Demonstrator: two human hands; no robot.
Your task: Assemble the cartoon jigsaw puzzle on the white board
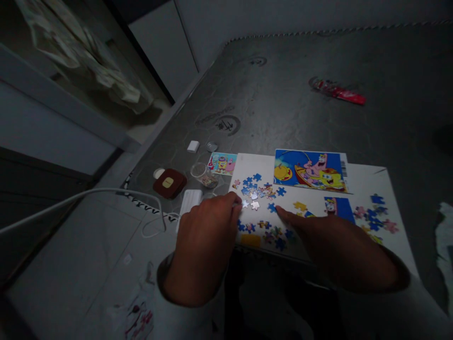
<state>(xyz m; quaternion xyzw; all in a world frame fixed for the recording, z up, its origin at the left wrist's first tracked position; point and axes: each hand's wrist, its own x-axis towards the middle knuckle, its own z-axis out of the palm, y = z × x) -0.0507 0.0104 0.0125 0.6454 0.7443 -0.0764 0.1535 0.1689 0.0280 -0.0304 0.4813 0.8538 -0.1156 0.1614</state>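
Note:
A white board (256,163) carries loose jigsaw pieces. My left hand (208,231) is at its left end with fingers curled together beside some grey-backed pieces (255,205); whatever they pinch, if anything, is hidden. From the right, my right hand (329,241) reaches in, its index finger stretched out to the edge of a blue jigsaw piece (272,208). A cluster of blue jigsaw pieces (251,186) lies between and beyond the hands. Behind the right hand is a partly joined puzzle section (339,208). A cartoon picture card (311,171) rests along the board's far edge.
Left of the board are a small cartoon card (222,163), a clear jar on its side (204,175), a brown box (170,183) and a white cable (106,190). More jigsaw pieces (373,219) lie at right. A red wrapper (338,91) lies farther back on the grey mattress (276,108).

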